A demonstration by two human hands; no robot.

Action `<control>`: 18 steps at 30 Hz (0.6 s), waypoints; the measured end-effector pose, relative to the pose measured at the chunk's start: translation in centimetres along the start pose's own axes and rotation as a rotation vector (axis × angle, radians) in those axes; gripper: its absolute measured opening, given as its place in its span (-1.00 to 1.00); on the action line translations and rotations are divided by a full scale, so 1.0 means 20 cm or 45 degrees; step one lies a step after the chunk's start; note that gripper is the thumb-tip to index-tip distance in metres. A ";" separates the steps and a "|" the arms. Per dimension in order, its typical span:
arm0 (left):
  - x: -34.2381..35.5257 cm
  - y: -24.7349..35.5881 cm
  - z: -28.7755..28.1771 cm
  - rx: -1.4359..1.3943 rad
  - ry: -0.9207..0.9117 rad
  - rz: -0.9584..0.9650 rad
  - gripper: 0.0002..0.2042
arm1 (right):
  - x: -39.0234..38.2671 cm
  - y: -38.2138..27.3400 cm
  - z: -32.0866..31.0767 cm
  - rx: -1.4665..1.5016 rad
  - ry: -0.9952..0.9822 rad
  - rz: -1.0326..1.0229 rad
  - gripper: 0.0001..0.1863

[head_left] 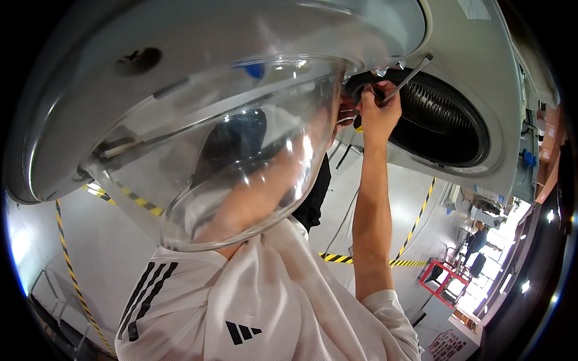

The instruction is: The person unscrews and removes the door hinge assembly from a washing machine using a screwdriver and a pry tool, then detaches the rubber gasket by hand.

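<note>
The open door of a front-loading washing machine hangs in front of me, its clear bowl-shaped door glass (265, 174) covering much of the left side. Through this glass shows my left arm. My left hand (345, 114) reaches past the glass edge to the near side of the drum opening, fingers curled; what they grip is hidden. My right hand (380, 111) is closed beside it at the black rubber door seal (481, 135), thumb and fingers pinched together. A slim metal rod (410, 76) sticks out of my right hand, slanting up to the right across the opening.
Behind the seal lies the dark ribbed drum (430, 108). The grey machine front (469, 36) surrounds it. On the light floor run yellow-black tape lines (415, 222) and a thin cable (342, 225). A red frame (444, 283) stands far right.
</note>
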State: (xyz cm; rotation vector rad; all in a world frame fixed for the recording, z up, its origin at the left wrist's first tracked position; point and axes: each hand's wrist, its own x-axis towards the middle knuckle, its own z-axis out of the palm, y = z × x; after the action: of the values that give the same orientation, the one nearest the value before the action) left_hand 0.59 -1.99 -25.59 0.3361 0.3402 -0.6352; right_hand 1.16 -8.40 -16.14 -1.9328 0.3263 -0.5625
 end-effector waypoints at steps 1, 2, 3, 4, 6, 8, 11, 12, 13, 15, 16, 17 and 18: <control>0.00 -0.01 0.00 0.009 0.019 -0.008 -0.78 | 0.00 0.01 -0.01 -0.029 0.015 -0.005 -0.81; 0.00 -0.02 0.01 0.034 0.030 0.011 -0.79 | 0.01 0.02 -0.03 -0.045 0.003 -0.012 -0.81; 0.00 -0.04 0.01 0.058 0.042 0.032 -0.79 | 0.02 0.03 -0.06 -0.061 -0.011 -0.018 -0.80; -0.01 -0.04 0.01 0.082 0.059 0.067 -0.80 | 0.03 0.03 -0.06 -0.067 -0.037 -0.029 -0.80; -0.01 -0.03 0.01 0.152 0.112 0.114 -0.81 | 0.02 0.02 -0.04 -0.007 -0.051 0.009 -0.80; 0.00 -0.04 0.03 0.199 0.136 0.152 -0.81 | 0.03 0.01 -0.05 -0.001 -0.079 0.011 -0.81; -0.02 -0.03 0.04 0.230 0.168 0.183 -0.81 | 0.04 0.02 -0.07 -0.025 -0.148 0.000 -0.82; -0.02 -0.03 0.04 0.243 0.183 0.181 -0.81 | 0.04 0.02 -0.08 -0.006 -0.159 0.014 -0.82; -0.01 -0.02 0.04 0.255 0.199 0.181 -0.80 | 0.04 0.01 -0.08 0.013 -0.171 0.027 -0.82; -0.01 -0.04 0.04 0.264 0.170 0.206 -0.80 | 0.04 -0.01 -0.07 0.028 -0.177 0.028 -0.80; 0.00 -0.05 0.03 0.269 0.155 0.216 -0.80 | 0.05 -0.01 -0.07 0.034 -0.178 0.030 -0.79; 0.01 -0.06 0.03 0.259 0.147 0.216 -0.80 | 0.05 0.01 -0.08 0.027 -0.169 -0.005 -0.78; 0.01 -0.07 0.02 0.249 0.148 0.220 -0.79 | 0.05 0.04 -0.08 0.024 -0.165 -0.035 -0.77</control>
State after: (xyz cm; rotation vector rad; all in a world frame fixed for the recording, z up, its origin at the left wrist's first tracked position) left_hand 0.03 -3.29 -25.67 0.5851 0.3566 -0.4810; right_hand 1.31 -10.42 -16.05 -1.9475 0.2112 -0.4539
